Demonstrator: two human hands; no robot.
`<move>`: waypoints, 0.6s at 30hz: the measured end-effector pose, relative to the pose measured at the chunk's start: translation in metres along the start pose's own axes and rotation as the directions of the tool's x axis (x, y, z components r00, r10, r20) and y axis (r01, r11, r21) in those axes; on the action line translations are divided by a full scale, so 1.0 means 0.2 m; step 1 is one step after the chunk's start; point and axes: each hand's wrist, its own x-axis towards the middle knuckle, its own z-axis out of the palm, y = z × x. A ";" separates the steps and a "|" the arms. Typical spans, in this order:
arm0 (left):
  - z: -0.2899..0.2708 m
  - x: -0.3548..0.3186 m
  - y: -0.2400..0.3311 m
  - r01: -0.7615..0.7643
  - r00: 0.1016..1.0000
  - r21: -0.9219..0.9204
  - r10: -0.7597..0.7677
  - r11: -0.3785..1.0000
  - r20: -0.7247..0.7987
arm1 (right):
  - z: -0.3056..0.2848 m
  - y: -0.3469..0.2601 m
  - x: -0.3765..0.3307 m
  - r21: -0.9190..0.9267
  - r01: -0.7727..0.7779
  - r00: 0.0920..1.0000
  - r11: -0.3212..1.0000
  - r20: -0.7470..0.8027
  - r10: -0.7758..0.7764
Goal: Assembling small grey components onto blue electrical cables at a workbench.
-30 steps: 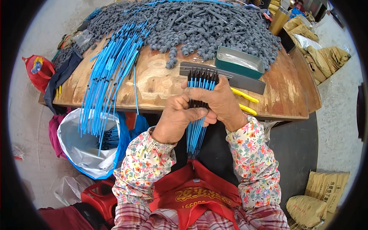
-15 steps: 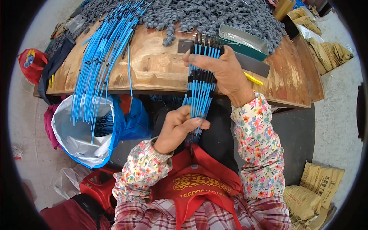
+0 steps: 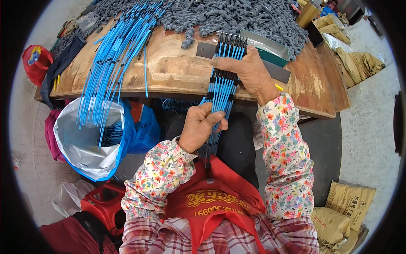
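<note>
A bundle of thin blue rods with black sleeves and black tips (image 3: 223, 91) is held upright over the table's front edge. My right hand (image 3: 253, 75) grips it near the top, thumb across the front and fingers behind, mostly hidden. Lower down, my left hand (image 3: 198, 126) pinches the same bundle between thumb and fingers. The rods' lower ends hang below it over my lap. To the left, a large loose heap of similar blue rods (image 3: 116, 59) lies on the wooden table (image 3: 177, 63), its ends sticking out past the edge.
Grey plastic fittings (image 3: 241, 19) are piled along the back. A green tin (image 3: 272, 56) and a metal bar (image 3: 277, 73) sit beyond my right hand. Below the heap stands an open blue bag with white lining (image 3: 69, 135). A red stool (image 3: 99, 205) and brown sacks (image 3: 349, 199) flank me.
My left hand has moved slightly up, still pinching the bundle. My right hand keeps its hold near the top. The whole view has shifted a little.
</note>
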 end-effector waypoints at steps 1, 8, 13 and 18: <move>0.00 -0.02 0.01 0.005 1.000 0.057 -0.004 0.998 -0.015 | -0.01 0.00 -0.01 -0.002 0.001 1.000 1.000 -0.001 -0.001; -0.11 -0.12 0.24 -0.320 0.881 0.340 0.410 0.884 -0.236 | 0.07 -0.19 -0.15 0.193 0.040 0.998 0.980 0.043 -0.049; -0.15 0.08 0.34 -0.386 0.919 0.107 0.392 0.916 -0.043 | 0.16 -0.26 -0.21 0.078 0.424 0.905 0.902 0.010 -0.426; -0.08 0.12 0.26 0.032 0.897 -0.325 0.116 0.945 0.426 | 0.12 -0.48 -0.20 0.038 0.321 0.945 0.946 0.053 -0.323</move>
